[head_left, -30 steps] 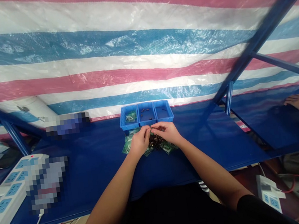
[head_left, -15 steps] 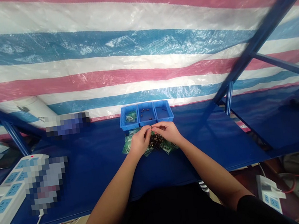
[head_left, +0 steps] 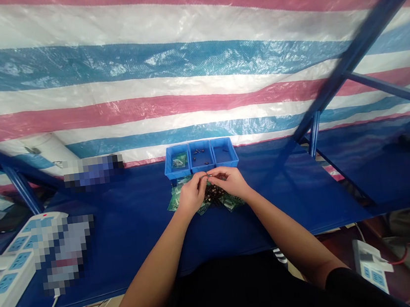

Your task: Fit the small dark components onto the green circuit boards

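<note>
My left hand (head_left: 192, 194) and my right hand (head_left: 230, 180) meet at the fingertips, just in front of the blue bins. Both are closed in a pinch on a small dark part (head_left: 208, 175), too small to name. Beneath the hands lies a heap of small dark metal pieces (head_left: 215, 193). Green-tinted clear packets (head_left: 176, 197) are spread around that heap, partly hidden by the hands. Behind stand three joined bins: the left bin (head_left: 170, 171) holds green packets, the middle bin (head_left: 202, 164) a few small dark parts, the right bin (head_left: 228, 159) a thin dark piece.
A white power strip (head_left: 18, 261) and a blurred-out object (head_left: 67, 250) with a white cable lie at the left of the blue table (head_left: 132, 232). Blue metal posts (head_left: 313, 135) rise on both sides. A striped plastic sheet (head_left: 188, 81) hangs behind.
The hands stay at the same spot with fingertips together. Only the right fingers have shifted very slightly around the small part.
</note>
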Action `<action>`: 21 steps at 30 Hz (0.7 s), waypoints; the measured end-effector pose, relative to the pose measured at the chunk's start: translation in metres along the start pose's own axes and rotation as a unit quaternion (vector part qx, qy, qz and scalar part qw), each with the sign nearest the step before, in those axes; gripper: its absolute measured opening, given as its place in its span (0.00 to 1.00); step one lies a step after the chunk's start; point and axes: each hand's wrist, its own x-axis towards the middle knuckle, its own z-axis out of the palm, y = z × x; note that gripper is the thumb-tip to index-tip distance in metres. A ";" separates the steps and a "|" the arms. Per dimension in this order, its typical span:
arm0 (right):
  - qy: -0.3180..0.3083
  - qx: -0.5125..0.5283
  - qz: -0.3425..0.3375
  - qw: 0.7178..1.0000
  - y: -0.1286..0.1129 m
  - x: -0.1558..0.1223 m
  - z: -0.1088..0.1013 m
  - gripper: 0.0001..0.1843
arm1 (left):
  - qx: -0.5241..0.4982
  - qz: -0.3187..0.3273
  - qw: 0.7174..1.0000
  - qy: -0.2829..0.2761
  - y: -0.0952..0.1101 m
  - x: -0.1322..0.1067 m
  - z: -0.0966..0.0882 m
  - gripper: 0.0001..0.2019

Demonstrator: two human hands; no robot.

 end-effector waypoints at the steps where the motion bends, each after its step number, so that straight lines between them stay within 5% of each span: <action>1: 0.001 0.008 0.005 1.000 0.000 0.000 0.000 0.18 | -0.002 0.001 1.000 0.005 0.000 0.000 0.000 0.13; 21: 0.002 0.029 0.022 0.999 0.001 0.000 0.000 0.19 | 0.000 -0.005 1.000 -0.004 -0.001 0.000 0.001 0.13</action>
